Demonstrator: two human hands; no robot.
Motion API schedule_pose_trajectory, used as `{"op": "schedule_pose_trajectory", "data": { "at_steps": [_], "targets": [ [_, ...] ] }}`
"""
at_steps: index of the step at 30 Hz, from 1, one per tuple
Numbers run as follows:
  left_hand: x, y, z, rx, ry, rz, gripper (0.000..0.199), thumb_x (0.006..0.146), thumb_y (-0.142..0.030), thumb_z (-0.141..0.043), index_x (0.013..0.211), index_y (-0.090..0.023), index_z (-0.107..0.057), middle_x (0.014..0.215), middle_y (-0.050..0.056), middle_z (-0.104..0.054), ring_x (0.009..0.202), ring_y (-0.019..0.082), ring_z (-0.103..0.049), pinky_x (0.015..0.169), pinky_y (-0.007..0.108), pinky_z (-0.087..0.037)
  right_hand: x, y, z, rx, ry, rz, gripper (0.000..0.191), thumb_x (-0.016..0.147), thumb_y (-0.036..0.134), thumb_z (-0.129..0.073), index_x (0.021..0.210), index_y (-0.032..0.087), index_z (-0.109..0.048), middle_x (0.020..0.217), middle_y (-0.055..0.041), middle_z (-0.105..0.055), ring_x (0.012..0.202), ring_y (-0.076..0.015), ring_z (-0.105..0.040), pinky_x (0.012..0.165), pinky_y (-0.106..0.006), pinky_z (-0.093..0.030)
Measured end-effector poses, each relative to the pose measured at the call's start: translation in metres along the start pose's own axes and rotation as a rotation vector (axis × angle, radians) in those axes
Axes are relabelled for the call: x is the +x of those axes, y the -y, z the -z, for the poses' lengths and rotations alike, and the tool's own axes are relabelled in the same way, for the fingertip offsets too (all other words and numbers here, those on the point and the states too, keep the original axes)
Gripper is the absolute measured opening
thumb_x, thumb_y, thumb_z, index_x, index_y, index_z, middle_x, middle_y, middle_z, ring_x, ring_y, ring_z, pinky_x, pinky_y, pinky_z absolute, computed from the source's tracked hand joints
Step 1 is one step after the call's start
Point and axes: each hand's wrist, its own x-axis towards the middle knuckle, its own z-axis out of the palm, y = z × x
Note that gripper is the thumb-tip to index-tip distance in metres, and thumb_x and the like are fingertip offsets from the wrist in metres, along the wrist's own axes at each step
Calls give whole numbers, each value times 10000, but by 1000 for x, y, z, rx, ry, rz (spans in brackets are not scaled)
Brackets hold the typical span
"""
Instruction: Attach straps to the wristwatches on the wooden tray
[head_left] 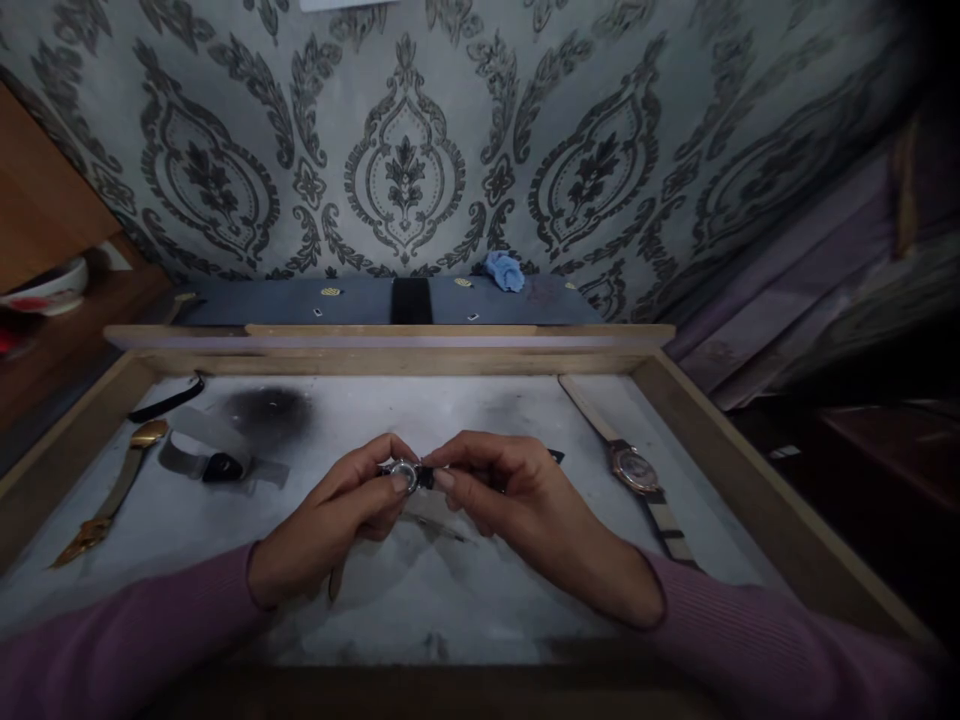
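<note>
A small round wristwatch (406,474) with a silver case is held up over the white bottom of a shallow wooden tray. My left hand (346,497) is closed on its case, the thumb lying across the edge of the dial. On the other side, my right hand (504,482) pinches the dark strap (426,477) close to the case. A strap end (335,582) hangs below my left hand. Under the watch lies a thin, pointed metal tool (439,526), partly blurred. A dark tip of something shows behind my right hand; the rest is hidden.
Wooden rims (450,362) enclose the tray. Right lies a watch with a light strap (636,468); left are a gold-ended strap (124,490), a grey band (202,450) and a black strap (166,402). Behind sit a crumpled blue cloth (504,271) and patterned wall.
</note>
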Motion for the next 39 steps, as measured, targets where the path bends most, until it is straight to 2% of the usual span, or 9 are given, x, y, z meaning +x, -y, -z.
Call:
{"op": "schedule_pose_trajectory", "data": {
  "at_steps": [12, 22, 39],
  "targets": [
    [-1, 4, 1, 52, 3, -70, 171, 918, -355, -526, 914, -187, -491, 569, -92, -269, 514, 91, -181, 461, 229, -160, 1, -1, 0, -22, -39, 63, 129, 827, 236, -614, 807, 138, -695, 525, 57, -473, 436, -56, -375, 405, -180, -291],
    [-1, 4, 3, 40, 28, -70, 164, 924, -353, -522, 902, -192, -496, 572, -89, -266, 512, 91, -171, 458, 224, -151, 0, -1, -1, 7, -57, -16, 165, 804, 292, -642, 785, 133, -604, 539, 52, -492, 426, -53, -409, 407, -176, -318],
    [-4, 2, 2, 70, 11, -68, 172, 918, -360, -527, 893, -193, -494, 585, -84, -271, 515, 92, -184, 463, 232, -160, -1, 0, 1, -90, -50, 23, 171, 809, 297, -642, 755, 136, -660, 546, 36, -511, 451, -66, -415, 426, -193, -327]
  ]
}}
